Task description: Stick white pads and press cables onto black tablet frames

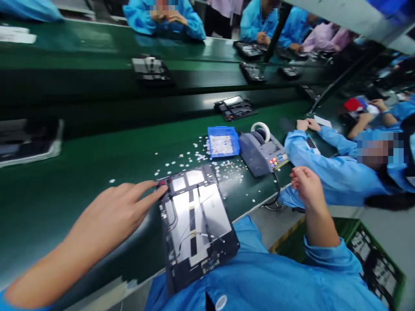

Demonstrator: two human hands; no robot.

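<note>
An opened tablet [197, 216], its silver battery cells and thin cables exposed, overhangs the bench's near edge and reaches the blue smock at my waist. The fingers of my left hand [118, 207] are stretched out, two fingertips touching the tablet's far left corner by a small red part; its thumb is hidden. Raised off to the right, my right hand [308, 185] has its fingers curled together in a pinch. Whatever they may hold is too small to make out. Closest to that hand is a grey tape dispenser [259, 153] with red lit digits and a white roll.
A blue bin [223, 142] of small white pieces stands beside the dispenser, with more scattered over the green bench [90, 164]. Another opened tablet [236, 107] lies behind it. A co-worker's sleeve [324, 164] is close on the right. A green crate [376, 259] sits low right.
</note>
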